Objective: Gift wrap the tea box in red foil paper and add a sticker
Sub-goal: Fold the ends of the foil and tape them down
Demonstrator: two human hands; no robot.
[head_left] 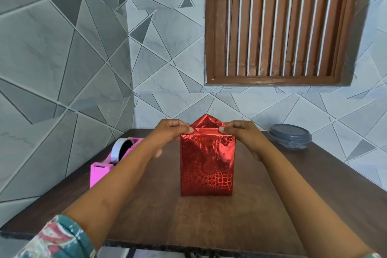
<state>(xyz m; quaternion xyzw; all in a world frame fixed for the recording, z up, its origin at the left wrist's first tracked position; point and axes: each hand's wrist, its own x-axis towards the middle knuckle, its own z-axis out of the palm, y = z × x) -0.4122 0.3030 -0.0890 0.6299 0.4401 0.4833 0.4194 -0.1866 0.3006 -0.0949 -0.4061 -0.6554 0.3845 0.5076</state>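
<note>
The tea box (207, 165) stands upright in the middle of the brown table (209, 220), covered in shiny red foil paper. At its top a triangular foil flap (206, 122) points up behind the folded edge. My left hand (171, 132) pinches the foil at the box's top left corner. My right hand (238, 131) pinches the foil at the top right corner. Both thumbs press on the front top edge. No sticker is in view.
A pink tape dispenser (104, 165) with a white tape roll sits at the table's left edge. A grey lidded container (290, 135) stands at the back right. Tiled walls close the table in at left and behind, with a brown shuttered window (278, 25) above.
</note>
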